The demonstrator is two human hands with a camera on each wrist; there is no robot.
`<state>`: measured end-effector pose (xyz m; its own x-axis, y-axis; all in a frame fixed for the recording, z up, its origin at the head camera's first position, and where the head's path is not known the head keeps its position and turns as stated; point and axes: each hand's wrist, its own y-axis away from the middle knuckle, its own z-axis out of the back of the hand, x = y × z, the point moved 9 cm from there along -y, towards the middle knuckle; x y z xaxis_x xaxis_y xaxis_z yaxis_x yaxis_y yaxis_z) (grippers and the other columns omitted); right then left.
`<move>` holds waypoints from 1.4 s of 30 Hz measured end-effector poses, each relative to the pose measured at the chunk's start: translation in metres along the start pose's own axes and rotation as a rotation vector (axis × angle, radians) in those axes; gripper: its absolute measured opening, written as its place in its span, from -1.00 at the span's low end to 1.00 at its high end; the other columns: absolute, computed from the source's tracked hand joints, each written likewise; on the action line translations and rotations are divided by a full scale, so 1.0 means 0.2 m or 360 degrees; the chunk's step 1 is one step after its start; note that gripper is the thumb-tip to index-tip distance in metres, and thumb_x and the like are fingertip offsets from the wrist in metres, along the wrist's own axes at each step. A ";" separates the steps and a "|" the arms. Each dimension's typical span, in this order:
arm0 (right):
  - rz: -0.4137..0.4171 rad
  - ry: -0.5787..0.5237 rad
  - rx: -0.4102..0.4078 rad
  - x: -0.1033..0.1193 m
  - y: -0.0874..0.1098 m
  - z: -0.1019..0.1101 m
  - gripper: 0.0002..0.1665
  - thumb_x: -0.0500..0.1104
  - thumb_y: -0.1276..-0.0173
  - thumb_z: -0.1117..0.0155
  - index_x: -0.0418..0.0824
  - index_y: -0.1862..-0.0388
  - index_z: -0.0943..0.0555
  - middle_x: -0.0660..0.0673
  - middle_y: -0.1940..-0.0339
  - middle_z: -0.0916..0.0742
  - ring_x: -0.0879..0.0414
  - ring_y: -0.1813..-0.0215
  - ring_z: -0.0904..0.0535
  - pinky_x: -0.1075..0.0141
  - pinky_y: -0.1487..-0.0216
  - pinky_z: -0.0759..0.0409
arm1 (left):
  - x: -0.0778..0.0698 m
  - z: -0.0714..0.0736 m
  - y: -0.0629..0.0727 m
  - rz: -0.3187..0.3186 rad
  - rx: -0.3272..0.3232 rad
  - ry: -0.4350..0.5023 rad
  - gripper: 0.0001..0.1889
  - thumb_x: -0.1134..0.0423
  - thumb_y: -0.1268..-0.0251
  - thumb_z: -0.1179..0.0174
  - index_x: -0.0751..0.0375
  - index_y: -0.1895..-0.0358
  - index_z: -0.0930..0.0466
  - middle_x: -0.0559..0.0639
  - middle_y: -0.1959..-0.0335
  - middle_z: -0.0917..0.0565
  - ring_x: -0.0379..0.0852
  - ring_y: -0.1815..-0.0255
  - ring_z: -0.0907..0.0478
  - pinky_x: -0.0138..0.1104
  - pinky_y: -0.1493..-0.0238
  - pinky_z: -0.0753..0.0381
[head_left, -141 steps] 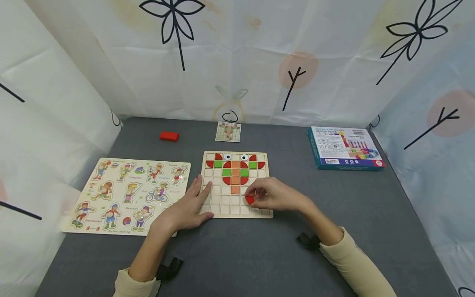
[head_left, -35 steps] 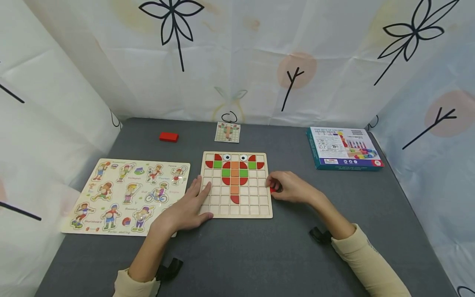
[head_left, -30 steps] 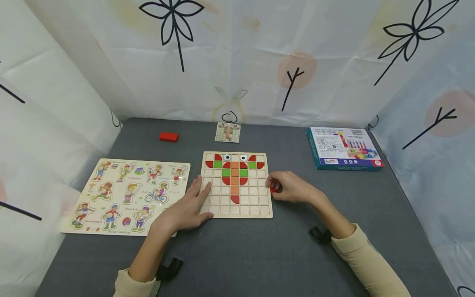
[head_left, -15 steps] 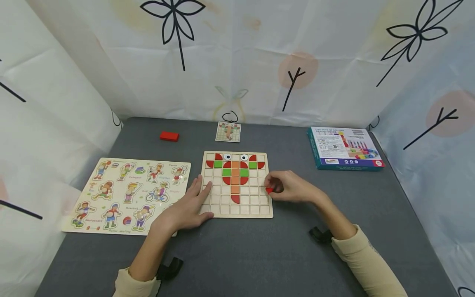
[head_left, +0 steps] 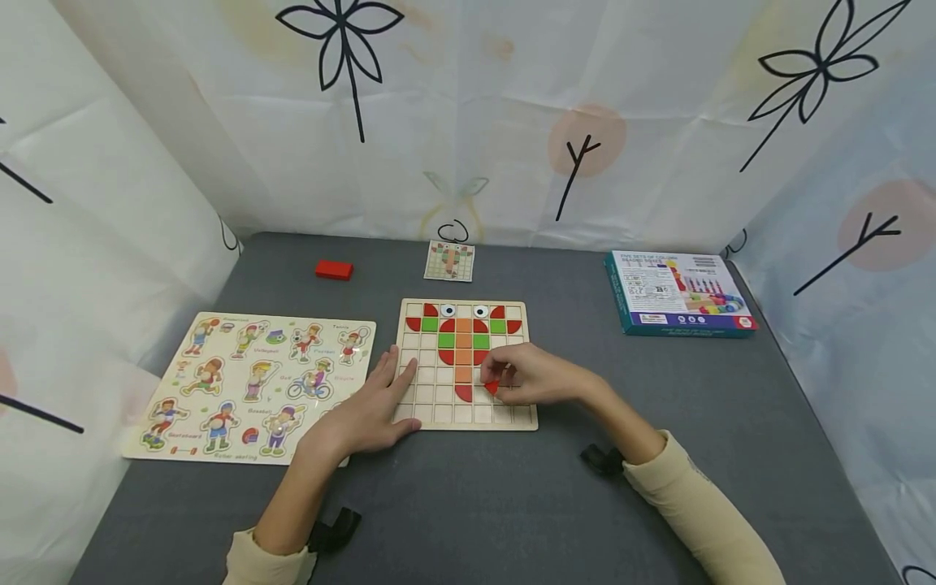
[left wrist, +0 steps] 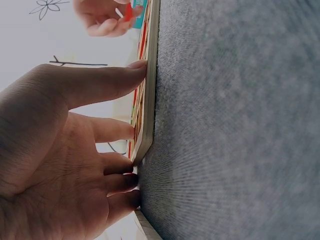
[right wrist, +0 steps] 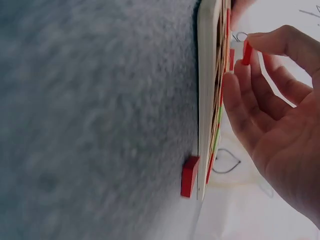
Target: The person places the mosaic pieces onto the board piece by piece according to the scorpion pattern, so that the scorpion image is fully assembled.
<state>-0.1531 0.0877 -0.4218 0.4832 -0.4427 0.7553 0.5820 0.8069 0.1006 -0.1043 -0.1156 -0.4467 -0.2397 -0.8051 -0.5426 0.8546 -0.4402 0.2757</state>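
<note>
A wooden grid board lies mid-table, with red, green and orange tiles and two eye tiles set in its cells. My left hand rests along the board's left edge, its fingers straight; the left wrist view shows the thumb at the board's side. Over the lower right cells, my right hand pinches a small red tile between thumb and fingertips. In the right wrist view this tile is held edge-on above the board. To its left, a red quarter-round tile sits below the orange column.
A cartoon sports puzzle board lies left. Behind are a red block and a small pattern card. A boxed toy stands back right. The right wrist view shows another red piece beside the board, hidden from the head view.
The quarter-round tile below the orange column has been set down since the oldest frame. My right hand went to the board's right edge, then returned left with another red tile. The left hand stays put.
</note>
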 end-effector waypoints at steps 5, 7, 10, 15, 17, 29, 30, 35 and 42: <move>0.0119 0.0141 0.0044 0.05 -0.05 -0.03 -0.79 -0.35 -0.43 -0.39 -0.24 -0.02 -0.72 -0.13 0.12 -0.80 0.11 0.18 -0.68 0.35 0.08 -0.71 | 0.00 0.00 0.00 0.0005 0.0003 0.0007 -0.03 0.05 -0.48 -0.38 0.30 -0.77 -0.04 0.42 -0.82 0.20 0.43 -0.85 0.23 0.27 -0.77 -0.10; 0.0137 0.0163 0.0068 0.07 -0.06 -0.04 -0.79 -0.38 -0.42 -0.38 -0.25 -0.01 -0.72 -0.15 0.13 -0.80 0.08 0.20 -0.65 0.37 0.11 -0.66 | 0.00 0.00 0.00 0.0007 0.0005 0.0010 -0.03 0.05 -0.49 -0.38 0.30 -0.77 -0.04 0.42 -0.82 0.20 0.42 -0.85 0.23 0.27 -0.77 -0.09; 0.0150 0.0187 0.0112 0.09 -0.07 -0.06 -0.76 -0.42 -0.39 -0.35 -0.25 0.00 -0.72 -0.15 0.14 -0.79 0.08 0.19 -0.61 0.41 0.11 -0.60 | 0.01 0.00 0.00 0.0008 0.0005 0.0015 -0.03 0.05 -0.48 -0.38 0.30 -0.77 -0.04 0.42 -0.82 0.20 0.42 -0.85 0.23 0.27 -0.76 -0.10; 0.0177 0.0195 0.0150 0.09 -0.08 -0.08 -0.68 -0.47 -0.33 -0.30 -0.23 -0.01 -0.73 -0.14 0.10 -0.81 0.05 0.17 -0.62 0.39 0.09 -0.60 | 0.00 0.00 0.00 0.0009 0.0007 0.0014 -0.03 0.05 -0.48 -0.38 0.30 -0.77 -0.04 0.42 -0.82 0.20 0.42 -0.85 0.23 0.27 -0.76 -0.10; 0.0181 0.0187 0.0147 0.09 -0.07 -0.08 -0.68 -0.46 -0.34 -0.30 -0.22 -0.02 -0.74 -0.14 0.09 -0.82 0.05 0.14 -0.65 0.37 0.06 -0.65 | 0.00 0.00 0.00 0.0011 0.0010 0.0013 -0.03 0.05 -0.48 -0.38 0.29 -0.77 -0.04 0.41 -0.82 0.20 0.42 -0.85 0.23 0.27 -0.76 -0.10; 0.0125 0.0098 0.0117 0.07 -0.05 -0.06 -0.73 -0.40 -0.43 -0.34 -0.21 -0.04 -0.74 -0.15 0.04 -0.83 0.04 0.01 -0.76 0.25 -0.13 -0.79 | 0.00 0.00 0.00 0.0019 0.0009 0.0010 -0.02 0.04 -0.48 -0.38 0.29 -0.77 -0.04 0.41 -0.83 0.20 0.42 -0.85 0.23 0.27 -0.76 -0.10; 0.0126 0.0099 0.0114 0.07 -0.04 -0.06 -0.73 -0.40 -0.43 -0.34 -0.21 -0.05 -0.74 -0.15 0.04 -0.83 0.04 0.01 -0.76 0.25 -0.14 -0.79 | 0.00 0.00 -0.01 0.0021 0.0010 0.0011 -0.02 0.04 -0.48 -0.38 0.29 -0.77 -0.04 0.40 -0.83 0.21 0.42 -0.86 0.23 0.27 -0.76 -0.10; 0.0132 0.0077 0.0101 0.07 -0.03 -0.06 -0.73 -0.40 -0.44 -0.33 -0.23 -0.06 -0.74 -0.17 0.02 -0.83 0.02 -0.02 -0.79 0.20 -0.16 -0.81 | 0.01 -0.01 -0.01 0.0019 0.0012 0.0008 -0.03 0.04 -0.50 -0.37 0.28 -0.77 -0.02 0.39 -0.83 0.23 0.40 -0.86 0.25 0.26 -0.77 -0.09; 0.0065 0.0010 0.0004 0.04 0.05 0.01 -0.74 -0.37 -0.43 -0.40 -0.27 -0.07 -0.73 -0.16 0.00 -0.83 0.03 -0.04 -0.81 0.08 -0.18 -0.82 | 0.00 0.00 0.00 -0.0010 -0.0001 0.0017 -0.03 0.05 -0.49 -0.38 0.32 -0.76 -0.03 0.42 -0.82 0.21 0.43 -0.85 0.24 0.27 -0.76 -0.10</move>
<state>-0.1451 0.0927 -0.4128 0.5107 -0.4120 0.7547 0.5603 0.8252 0.0714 -0.1042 -0.1150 -0.4466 -0.2402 -0.7981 -0.5526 0.8533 -0.4450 0.2717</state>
